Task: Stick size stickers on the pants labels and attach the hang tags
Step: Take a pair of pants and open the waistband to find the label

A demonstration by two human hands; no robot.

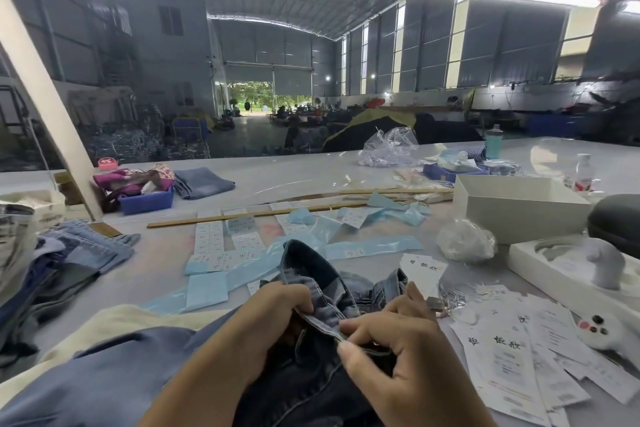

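**Jeans held at the waistband, no sticker or tag yet seen on them**

A pair of dark jeans [322,291] was held at the near edge of the bench [166,263], partly on the lap, and is taken here as the landmark. The left hand [277,308] was curled round a fold of the waistband, with its fingers closed on the denim. The right hand [391,340] pinched the seam edge between thumb and forefinger, the other fingers bent loosely. No sticker and no tag was seen in either hand, and the label of the jeans could not be made out. The garment was therefore judged to be at an early step: the label was probably being looked for, and both the sticking and the tagging were left to do.

Just beyond the jeans, sheets of size stickers [221,239] and strips of blue backing paper [367,248] were spread. To the right of the jeans a loose heap of hang tags [502,350] was lying, with a bunch of tag strings [460,288] beside it. To the left of the jeans a pile of folded jeans [79,253] was stacked; whether these were finished could not be told.

Open room was scarce. The surface directly beyond the jeans was covered with paper, and a long wooden strip [263,213] bounded it further off. To the right, beyond the tags, a white box [519,211] and a white tray [540,263] were standing, so a reach that way would have had to pass over loose tags. The near bench edge lay under the forearms.
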